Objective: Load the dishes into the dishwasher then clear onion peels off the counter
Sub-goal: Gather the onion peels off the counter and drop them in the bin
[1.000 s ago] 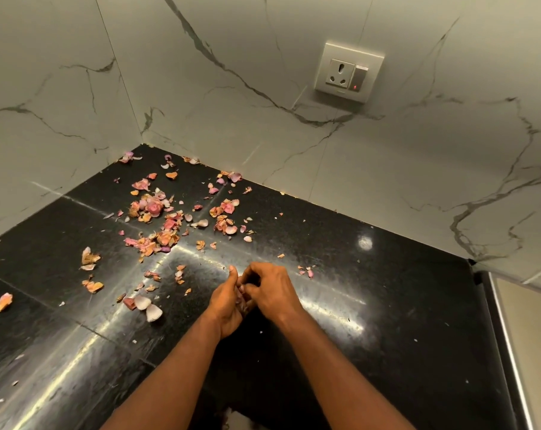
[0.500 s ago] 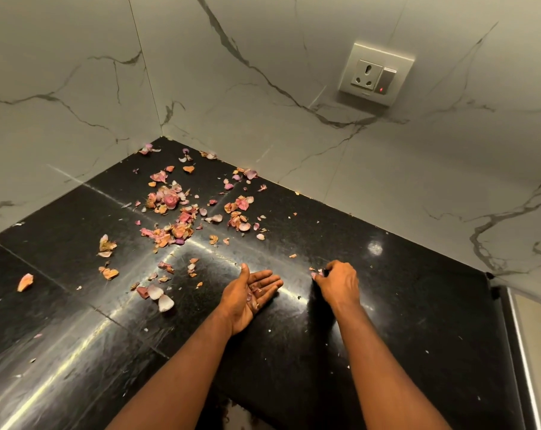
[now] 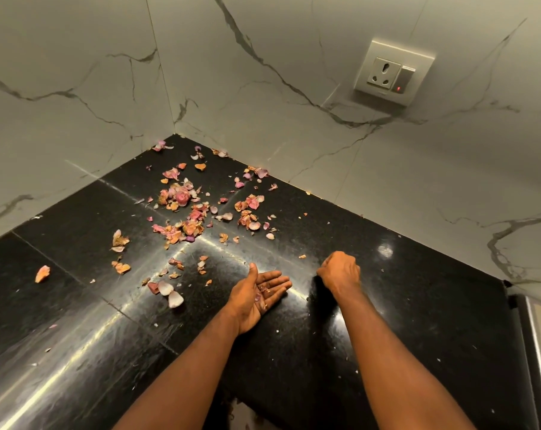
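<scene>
Pink and orange onion peels (image 3: 182, 225) lie scattered over the black stone counter (image 3: 418, 305), thickest toward the back corner. Two pale larger peels (image 3: 169, 293) sit left of my hands. My left hand (image 3: 256, 296) lies palm up on the counter with straight fingers, and a few small peel bits rest in the palm. To its right, my right hand (image 3: 340, 271) is knuckles up. Its fingers are bunched down onto the counter, pinching small peel bits that its fingers hide. No dishes or dishwasher are in view.
Marble-patterned walls meet at the back corner. A wall socket (image 3: 393, 76) with a red light sits at upper right. A steel edge (image 3: 539, 352) borders the counter on the right. One lone peel (image 3: 42, 273) lies far left. Tiny crumbs dot the stone.
My hands were together a second ago. The left then opened palm up with bits in it, and the right moved right onto a few small peels, which no longer show.
</scene>
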Tool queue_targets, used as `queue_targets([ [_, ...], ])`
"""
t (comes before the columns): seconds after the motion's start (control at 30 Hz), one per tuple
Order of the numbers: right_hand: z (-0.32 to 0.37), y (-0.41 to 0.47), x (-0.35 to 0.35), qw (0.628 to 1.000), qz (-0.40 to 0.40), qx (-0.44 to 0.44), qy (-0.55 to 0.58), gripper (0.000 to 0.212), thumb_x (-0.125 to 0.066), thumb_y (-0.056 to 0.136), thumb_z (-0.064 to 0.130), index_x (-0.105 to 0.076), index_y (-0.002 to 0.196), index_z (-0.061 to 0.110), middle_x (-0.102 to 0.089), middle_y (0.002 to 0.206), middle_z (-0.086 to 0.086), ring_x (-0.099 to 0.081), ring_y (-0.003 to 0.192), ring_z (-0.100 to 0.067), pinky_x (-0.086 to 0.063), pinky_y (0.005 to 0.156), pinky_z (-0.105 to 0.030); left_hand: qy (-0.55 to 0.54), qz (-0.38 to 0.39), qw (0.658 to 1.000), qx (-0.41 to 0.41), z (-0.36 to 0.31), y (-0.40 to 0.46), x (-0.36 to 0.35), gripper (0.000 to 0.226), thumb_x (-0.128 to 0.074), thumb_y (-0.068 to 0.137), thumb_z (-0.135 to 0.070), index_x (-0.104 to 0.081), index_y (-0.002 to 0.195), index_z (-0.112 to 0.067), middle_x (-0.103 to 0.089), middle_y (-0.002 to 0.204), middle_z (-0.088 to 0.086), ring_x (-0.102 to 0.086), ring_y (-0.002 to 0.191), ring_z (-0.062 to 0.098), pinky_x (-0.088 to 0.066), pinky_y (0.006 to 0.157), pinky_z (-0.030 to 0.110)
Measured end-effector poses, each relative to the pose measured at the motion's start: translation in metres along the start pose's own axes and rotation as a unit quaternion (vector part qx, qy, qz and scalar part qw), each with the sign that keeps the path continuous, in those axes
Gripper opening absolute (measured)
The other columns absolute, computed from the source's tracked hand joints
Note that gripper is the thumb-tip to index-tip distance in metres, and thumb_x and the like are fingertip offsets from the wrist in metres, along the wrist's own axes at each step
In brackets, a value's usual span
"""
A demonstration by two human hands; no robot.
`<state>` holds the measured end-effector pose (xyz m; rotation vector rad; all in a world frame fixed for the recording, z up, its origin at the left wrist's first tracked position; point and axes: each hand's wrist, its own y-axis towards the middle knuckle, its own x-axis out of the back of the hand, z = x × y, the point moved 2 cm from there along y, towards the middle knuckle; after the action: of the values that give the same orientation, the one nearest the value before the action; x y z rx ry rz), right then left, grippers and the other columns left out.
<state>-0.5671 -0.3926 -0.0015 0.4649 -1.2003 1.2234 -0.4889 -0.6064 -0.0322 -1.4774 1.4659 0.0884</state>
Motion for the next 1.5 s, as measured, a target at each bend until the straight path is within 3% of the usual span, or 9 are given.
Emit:
queue_targets([
  [0.2, 0.031, -0.059, -0.004, 0.973, 0.06, 0.132, 0.177, 0.019, -0.083, 0.083, 0.011, -0.074, 0.087, 0.026, -0.075, 0.082, 0.007, -0.073, 0.074, -0.006, -0.064, 0.078, -0.033, 0.013, 0.003, 1.0, -0.002, -0.004, 0.006, -0.002, 0.079, -0.027, 0.106, -0.06, -0.057, 0.133, 0.008, -0.067, 0.128, 0.029, -0.07, 0.115, 0.035, -0.062, 0.091, 0.036],
  [0.37, 0.057, -0.1, -0.03, 0.955, 0.142, 0.223, 0.136, 0.04, -0.061, 0.088, -0.005, -0.079, 0.108, 0.024, -0.079, 0.098, 0.007, -0.073, 0.084, -0.004, -0.062, 0.075, -0.025, 0.056, 0.017, 0.998, -0.009, -0.003, 0.011, 0.002, 0.082, -0.021, 0.106, -0.061, -0.065, 0.128, 0.005, -0.071, 0.12, 0.027, -0.076, 0.093, 0.028, -0.064, 0.072, 0.034],
  [0.5, 0.053, -0.101, -0.028, 0.969, 0.058, 0.21, 0.118, 0.018, -0.077, 0.085, 0.014, -0.073, 0.097, 0.026, -0.075, 0.087, 0.009, -0.07, 0.078, -0.006, -0.061, 0.071, -0.031, 0.068, 0.023, 0.997, -0.004, -0.003, 0.014, 0.004, 0.081, -0.021, 0.106, -0.06, -0.063, 0.131, 0.005, -0.076, 0.106, 0.021, -0.074, 0.079, 0.023, -0.063, 0.063, 0.031],
  [0.63, 0.048, -0.096, -0.018, 0.957, 0.082, 0.227, 0.162, 0.021, -0.075, 0.088, 0.008, -0.078, 0.098, 0.025, -0.076, 0.089, 0.012, -0.071, 0.078, 0.001, -0.059, 0.072, -0.02, 0.056, 0.036, 0.998, -0.006, -0.004, 0.009, 0.002, 0.084, -0.02, 0.106, -0.062, -0.065, 0.128, 0.005, -0.068, 0.127, 0.028, -0.074, 0.107, 0.031, -0.063, 0.088, 0.037],
  [0.77, 0.023, -0.077, -0.002, 0.95, 0.06, 0.158, 0.264, 0.021, -0.079, 0.087, 0.005, -0.078, 0.098, 0.023, -0.077, 0.088, 0.005, -0.075, 0.081, -0.008, -0.064, 0.081, -0.034, 0.001, 0.031, 1.0, 0.003, -0.004, 0.01, 0.001, 0.085, -0.023, 0.105, -0.064, -0.053, 0.138, 0.008, -0.063, 0.135, 0.029, -0.065, 0.124, 0.036, -0.059, 0.098, 0.039],
  [1.07, 0.005, -0.081, -0.029, 0.939, 0.102, 0.078, 0.32, 0.01, -0.077, 0.091, 0.012, -0.078, 0.093, 0.022, -0.079, 0.087, 0.001, -0.077, 0.084, -0.017, -0.064, 0.083, -0.037, -0.057, 0.031, 0.998, -0.018, -0.006, 0.009, -0.001, 0.081, -0.026, 0.105, -0.062, -0.059, 0.132, 0.007, -0.068, 0.127, 0.027, -0.073, 0.11, 0.032, -0.064, 0.086, 0.035],
  [1.2, 0.023, -0.092, -0.053, 0.757, 0.135, -0.094, 0.632, 0.015, -0.06, 0.104, 0.014, -0.072, 0.107, 0.005, -0.076, 0.106, -0.014, -0.073, 0.101, -0.024, -0.059, 0.091, -0.035, -0.13, -0.018, 0.989, -0.063, -0.005, 0.008, -0.008, 0.077, -0.029, 0.107, -0.06, -0.062, 0.127, 0.007, -0.074, 0.111, 0.024, -0.076, 0.095, 0.029, -0.064, 0.074, 0.032],
  [1.3, 0.041, -0.106, -0.065, 0.593, 0.184, -0.152, 0.769, 0.033, -0.047, 0.11, 0.026, -0.068, 0.113, 0.001, -0.072, 0.106, -0.016, -0.069, 0.1, -0.024, -0.055, 0.094, -0.036, -0.142, -0.028, 0.982, -0.121, 0.003, -0.002, -0.029, 0.073, -0.03, 0.107, -0.058, -0.065, 0.118, 0.004, -0.072, 0.116, 0.027, -0.073, 0.108, 0.035, -0.059, 0.097, 0.041],
  [1.5, 0.071, -0.12, -0.084, 0.412, 0.253, -0.163, 0.86, 0.031, -0.052, 0.103, 0.016, -0.076, 0.114, -0.001, -0.074, 0.111, -0.017, -0.076, 0.099, -0.029, -0.064, 0.083, -0.042, 0.173, 0.034, 0.934, -0.309, -0.006, -0.055, -0.039, 0.073, -0.03, 0.105, -0.059, -0.069, 0.127, -0.001, -0.062, 0.144, 0.014, -0.043, 0.148, 0.023, -0.036, 0.121, 0.035],
])
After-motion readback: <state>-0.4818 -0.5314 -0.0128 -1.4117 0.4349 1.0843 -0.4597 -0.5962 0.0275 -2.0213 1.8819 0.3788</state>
